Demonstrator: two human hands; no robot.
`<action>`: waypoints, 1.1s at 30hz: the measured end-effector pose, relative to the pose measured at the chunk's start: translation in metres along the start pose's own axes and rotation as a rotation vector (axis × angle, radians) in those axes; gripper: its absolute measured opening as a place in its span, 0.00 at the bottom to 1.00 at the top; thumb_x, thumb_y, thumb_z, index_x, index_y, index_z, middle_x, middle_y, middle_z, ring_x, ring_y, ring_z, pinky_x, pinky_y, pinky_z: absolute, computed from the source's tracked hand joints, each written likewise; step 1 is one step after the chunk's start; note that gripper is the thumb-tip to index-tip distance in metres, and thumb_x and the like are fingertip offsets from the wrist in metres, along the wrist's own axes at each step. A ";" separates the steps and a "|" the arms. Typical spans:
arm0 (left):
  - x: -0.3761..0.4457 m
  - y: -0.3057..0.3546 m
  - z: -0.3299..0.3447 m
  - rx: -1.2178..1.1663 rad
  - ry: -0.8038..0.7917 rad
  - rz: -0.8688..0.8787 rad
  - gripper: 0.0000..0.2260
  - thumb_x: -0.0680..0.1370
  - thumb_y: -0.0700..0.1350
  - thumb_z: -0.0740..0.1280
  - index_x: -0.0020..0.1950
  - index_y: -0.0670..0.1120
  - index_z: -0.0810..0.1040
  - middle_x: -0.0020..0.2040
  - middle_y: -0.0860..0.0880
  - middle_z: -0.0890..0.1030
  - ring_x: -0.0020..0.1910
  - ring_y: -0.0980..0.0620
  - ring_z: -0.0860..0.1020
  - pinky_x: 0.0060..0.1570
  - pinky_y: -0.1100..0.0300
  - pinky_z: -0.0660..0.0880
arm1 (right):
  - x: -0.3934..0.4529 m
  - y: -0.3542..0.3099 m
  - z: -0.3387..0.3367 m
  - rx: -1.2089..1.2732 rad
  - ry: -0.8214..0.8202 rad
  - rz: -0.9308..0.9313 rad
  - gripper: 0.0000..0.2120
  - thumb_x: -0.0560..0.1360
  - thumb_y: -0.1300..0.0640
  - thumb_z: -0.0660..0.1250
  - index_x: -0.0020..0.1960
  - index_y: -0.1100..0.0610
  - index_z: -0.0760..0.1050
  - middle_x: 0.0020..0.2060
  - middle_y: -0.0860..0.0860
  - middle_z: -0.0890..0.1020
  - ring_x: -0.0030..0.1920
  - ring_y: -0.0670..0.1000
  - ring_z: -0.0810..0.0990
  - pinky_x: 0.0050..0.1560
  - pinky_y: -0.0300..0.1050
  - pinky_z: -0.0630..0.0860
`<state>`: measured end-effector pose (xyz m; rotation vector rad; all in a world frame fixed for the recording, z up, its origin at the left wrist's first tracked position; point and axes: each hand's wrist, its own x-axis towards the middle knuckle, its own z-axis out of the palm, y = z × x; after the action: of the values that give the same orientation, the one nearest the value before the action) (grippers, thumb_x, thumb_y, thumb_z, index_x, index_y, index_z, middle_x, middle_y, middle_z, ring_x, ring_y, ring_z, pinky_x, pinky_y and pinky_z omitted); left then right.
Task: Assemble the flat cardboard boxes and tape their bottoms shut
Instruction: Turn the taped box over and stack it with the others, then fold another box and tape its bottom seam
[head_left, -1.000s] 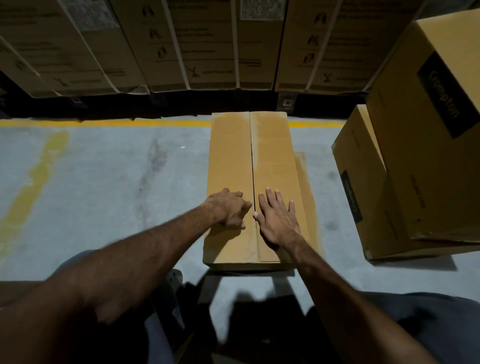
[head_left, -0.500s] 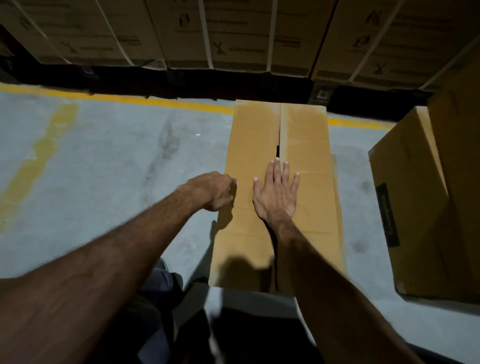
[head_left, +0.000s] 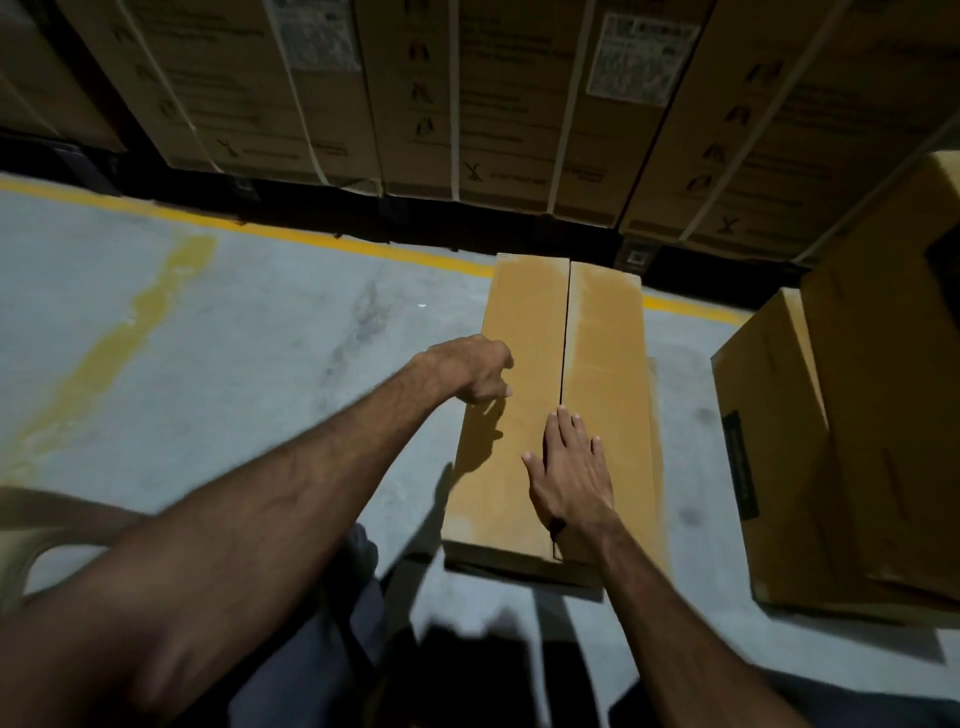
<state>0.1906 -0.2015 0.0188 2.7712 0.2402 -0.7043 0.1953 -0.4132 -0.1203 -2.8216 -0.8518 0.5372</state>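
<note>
A long cardboard box (head_left: 561, 405) lies on the grey concrete floor (head_left: 218, 364) in front of the person, its two long flaps folded shut so that they meet along a dark seam (head_left: 565, 332) running away down the middle. The right hand (head_left: 569, 470) lies flat on the box near its close end, palm down and fingers straight and slightly spread, resting across the seam with the fingertips on the right-hand flap's edge. The left hand (head_left: 475, 370) sits at the box's left long edge, further along, knuckles up and fingers curled downward over that edge; whether they actually clutch the cardboard or only rest bent against it I cannot tell from here. No tape shows on the seam. To the right, just beside the box but apart from it, stand two larger made-up cartons (head_left: 852, 441), one against the other, the nearer bearing a dark label on its side. A yellow painted line (head_left: 322, 236) crosses the floor behind, and beyond it stands a row of strapped printed cartons (head_left: 467, 98) with white bands and paper labels. A paler yellow smear (head_left: 130, 332) stains the floor at the left.
</note>
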 end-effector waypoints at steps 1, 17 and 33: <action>-0.011 0.003 -0.003 -0.007 0.010 0.011 0.28 0.83 0.56 0.67 0.80 0.46 0.68 0.77 0.42 0.72 0.75 0.41 0.71 0.72 0.43 0.71 | -0.012 -0.001 -0.003 0.022 0.000 -0.007 0.35 0.86 0.40 0.53 0.86 0.57 0.49 0.85 0.54 0.50 0.85 0.57 0.51 0.82 0.62 0.50; -0.363 -0.103 0.001 -0.570 0.608 -0.107 0.17 0.81 0.52 0.72 0.69 0.49 0.82 0.64 0.52 0.84 0.55 0.60 0.82 0.58 0.64 0.76 | -0.126 -0.238 -0.151 0.373 0.197 -0.490 0.16 0.83 0.48 0.65 0.62 0.55 0.85 0.58 0.50 0.87 0.58 0.49 0.84 0.60 0.48 0.79; -0.630 -0.239 0.155 -0.648 0.868 -0.670 0.07 0.80 0.48 0.73 0.57 0.51 0.87 0.51 0.58 0.87 0.47 0.62 0.83 0.53 0.55 0.81 | -0.226 -0.548 -0.053 -0.084 -0.172 -1.236 0.19 0.78 0.51 0.72 0.69 0.48 0.79 0.65 0.49 0.81 0.64 0.54 0.80 0.60 0.51 0.78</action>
<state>-0.4790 -0.0792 0.1429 2.1375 1.3196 0.4670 -0.2380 -0.0870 0.1256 -1.7294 -2.3207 0.4935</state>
